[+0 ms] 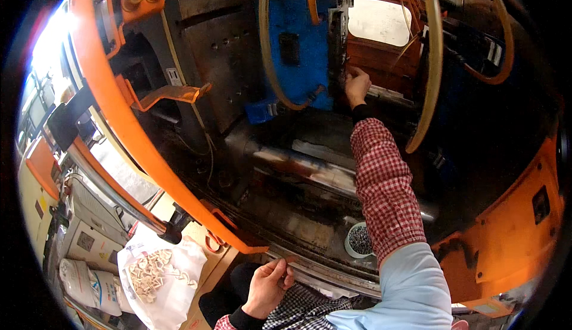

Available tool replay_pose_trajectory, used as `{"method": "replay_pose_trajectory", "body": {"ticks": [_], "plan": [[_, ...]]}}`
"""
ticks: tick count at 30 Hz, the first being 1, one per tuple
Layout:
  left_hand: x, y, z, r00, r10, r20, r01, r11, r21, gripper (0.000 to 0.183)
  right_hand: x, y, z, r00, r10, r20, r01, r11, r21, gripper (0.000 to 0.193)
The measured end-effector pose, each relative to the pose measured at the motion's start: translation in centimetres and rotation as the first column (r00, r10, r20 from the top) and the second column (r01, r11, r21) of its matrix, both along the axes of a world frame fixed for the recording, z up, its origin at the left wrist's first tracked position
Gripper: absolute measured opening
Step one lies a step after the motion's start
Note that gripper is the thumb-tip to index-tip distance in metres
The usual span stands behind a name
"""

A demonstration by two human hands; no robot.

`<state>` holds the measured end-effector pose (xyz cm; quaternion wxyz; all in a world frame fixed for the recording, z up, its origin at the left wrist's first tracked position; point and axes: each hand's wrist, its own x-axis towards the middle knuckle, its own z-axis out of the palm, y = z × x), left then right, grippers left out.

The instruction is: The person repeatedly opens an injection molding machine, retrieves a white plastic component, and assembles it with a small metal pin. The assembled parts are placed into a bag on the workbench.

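Note:
My right arm, in a red checked sleeve, reaches deep into the machine. My right hand point(357, 85) is closed, its fingers bent at the metal edge point(341, 50) of a blue mould block point(298, 38); whatever is between the fingertips is hidden. Low at the front, my left hand point(268, 285) is closed with thumb and forefinger pressed together, beside the metal rail point(333, 275) of the machine's opening. I cannot make out anything in that pinch. Below my right forearm, a pale round tub point(350, 252) full of small dark bits stands on the machine bed.
Clear yellowish hoses point(432, 73) hang around my right arm. A shiny steel bar point(304, 166) crosses below it. At left rises an orange door frame point(128, 133). A white bag point(185, 261) holding many small beige parts point(152, 273) lies on a cardboard box point(208, 276).

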<state>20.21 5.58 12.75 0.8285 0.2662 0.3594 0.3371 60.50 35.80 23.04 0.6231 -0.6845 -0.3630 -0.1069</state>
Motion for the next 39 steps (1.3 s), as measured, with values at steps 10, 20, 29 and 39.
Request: {"method": "replay_pose_trajectory", "body": {"ticks": [10,20,29,39], "plan": [[0.7,0.8,-0.9,1.000,-0.005,0.024,0.005,1.000,0.009,0.033,1.5,2.6,-1.2,0.985,-0.077,0.154,0.075,0.997,0.018,0.029],[0.2,0.7,-1.9,0.994,0.105,-0.011,-0.105,0.994,0.018,0.016,-1.1,1.9,0.7,0.984,-0.107,0.141,0.129,0.980,-0.153,0.027],[0.4,0.7,-1.3,0.992,0.085,0.088,-0.089,0.995,0.039,0.022,1.4,1.6,1.3,0.983,0.077,0.164,-0.027,0.956,-0.291,0.034],[1.9,3.3,1.7,0.988,0.105,0.114,-0.128,0.965,0.227,0.032,-17.6,-20.4,2.2,0.426,0.819,0.384,-0.717,0.564,-0.409,0.018]]}}
